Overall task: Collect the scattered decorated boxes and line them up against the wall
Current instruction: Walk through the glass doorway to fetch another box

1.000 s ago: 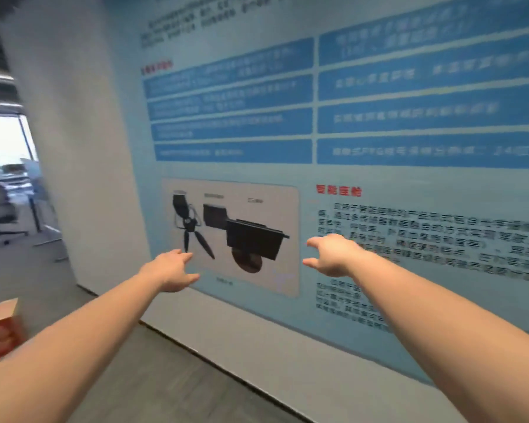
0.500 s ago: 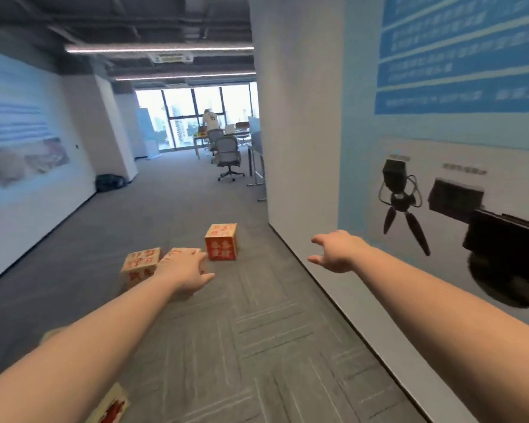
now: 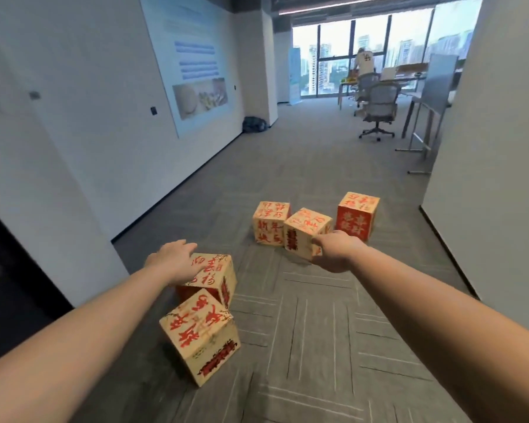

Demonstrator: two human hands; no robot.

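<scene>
Several cream and red decorated boxes lie scattered on the grey carpet. The nearest box [image 3: 200,334] sits tilted at the bottom centre, with a second box [image 3: 214,274] just behind it. Further off stand a cream box [image 3: 269,222], a middle box [image 3: 303,232] and a red-fronted box [image 3: 356,216]. My left hand [image 3: 173,261] hovers with loose fingers in front of the second box's left top edge, holding nothing. My right hand [image 3: 335,250] is stretched out in front of the middle box's right side, fingers relaxed, empty.
A white wall [image 3: 483,193] runs along the right, its corner just beyond the red-fronted box. Another white wall [image 3: 74,141] with a poster lines the left. Office chairs [image 3: 379,108], desks and a person stand far back by the windows. A dark bag [image 3: 254,125] lies at the left pillar.
My view has swung left from the blue poster wall to the corridor floor, bringing the boxes into view. Both arms stay stretched forward with empty hands.
</scene>
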